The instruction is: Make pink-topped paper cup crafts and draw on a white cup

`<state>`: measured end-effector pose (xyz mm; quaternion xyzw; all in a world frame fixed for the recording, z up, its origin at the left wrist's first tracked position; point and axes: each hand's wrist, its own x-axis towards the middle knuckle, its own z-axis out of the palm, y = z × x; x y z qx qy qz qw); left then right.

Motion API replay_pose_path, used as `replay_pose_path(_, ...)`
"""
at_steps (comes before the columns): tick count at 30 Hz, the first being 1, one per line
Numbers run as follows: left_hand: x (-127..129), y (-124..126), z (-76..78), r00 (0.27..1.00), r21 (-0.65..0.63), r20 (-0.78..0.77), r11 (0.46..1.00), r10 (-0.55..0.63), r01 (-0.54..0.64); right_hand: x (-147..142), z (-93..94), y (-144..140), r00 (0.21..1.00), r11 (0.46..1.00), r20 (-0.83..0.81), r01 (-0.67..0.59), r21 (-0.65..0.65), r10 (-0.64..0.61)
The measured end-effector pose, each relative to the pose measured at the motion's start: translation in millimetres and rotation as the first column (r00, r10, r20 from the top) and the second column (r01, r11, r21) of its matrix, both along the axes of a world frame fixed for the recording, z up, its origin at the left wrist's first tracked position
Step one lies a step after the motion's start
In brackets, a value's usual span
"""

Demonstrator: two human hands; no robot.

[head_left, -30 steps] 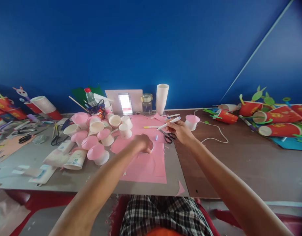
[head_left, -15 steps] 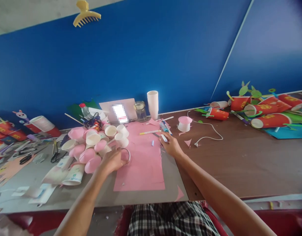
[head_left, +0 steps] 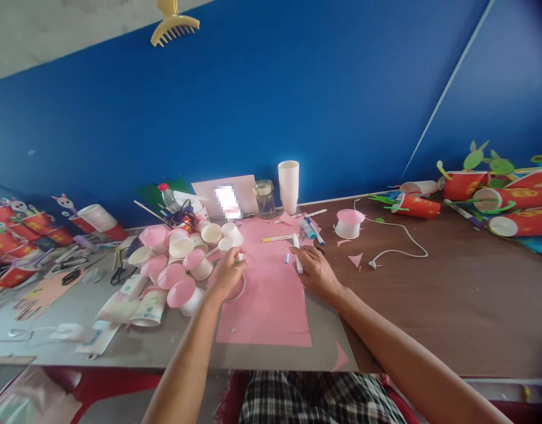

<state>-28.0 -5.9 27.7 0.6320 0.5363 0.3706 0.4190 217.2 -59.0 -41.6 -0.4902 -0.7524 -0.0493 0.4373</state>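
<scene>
My left hand (head_left: 229, 272) is closed on a white paper cup (head_left: 225, 244) at the right edge of a pile of cups; the fingers hide part of it. Just below that hand, a roll of tape (head_left: 240, 290) lies on the pink paper sheet (head_left: 266, 312). On the sheet's right edge, my right hand (head_left: 317, 272) has its fingertips closed on a white marker (head_left: 298, 254). A dark object, its kind unclear, shows partly behind the right hand. A small blue cap (head_left: 287, 258) sits left of the marker.
Several cups with pink cone tops (head_left: 181, 292) crowd the left. Behind the sheet stand a stack of white cups (head_left: 288, 187), a glass jar (head_left: 265, 199) and a lit phone (head_left: 227, 201). Rightward are a pink-topped cup (head_left: 349, 225), a white cable (head_left: 399, 252) and red cups (head_left: 516, 200).
The view has shifted, so the scene sits further right. My left hand has left the tape roll and moved up to a cup. My right hand has come slightly down and back with the marker.
</scene>
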Motion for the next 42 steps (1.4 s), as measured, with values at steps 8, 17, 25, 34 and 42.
replay_pose_path(8, 24.3, 2.5, -19.3, 0.757, -0.211, 0.652, 0.949, -0.041, 0.234, -9.4, 21.1, -17.8, 0.829, 0.971, -0.552, -0.195, -0.135, 0.090)
replay_pose_path(17, 28.3, -2.5, -41.3, 0.724, -0.201, 0.673, 0.904, -0.154, 0.378, -16.4, 35.4, -16.1, 0.144, 0.823, -0.986, -0.568, -0.013, 0.084)
replay_pose_path(25, 30.8, -5.8, -44.5, 0.775, -0.155, 0.588, 0.909, -0.230, 0.387, -18.6, 33.5, -20.8, 0.189, 0.778, -0.982, -0.617, -0.118, 0.001)
replay_pose_path(34, 32.6, -6.5, -46.5, 0.801, -0.115, 0.529, 0.912, -0.280, 0.394, -16.8, 24.3, -20.6, 0.362, 0.778, -0.930, -0.565, -0.275, -0.066)
replay_pose_path(42, 37.7, -13.7, -37.3, 0.868, -0.041, 0.359, 0.923, -0.343, 0.382, -15.3, 26.1, -21.9, 0.417, 0.738, -0.909, -0.612, -0.284, -0.004)
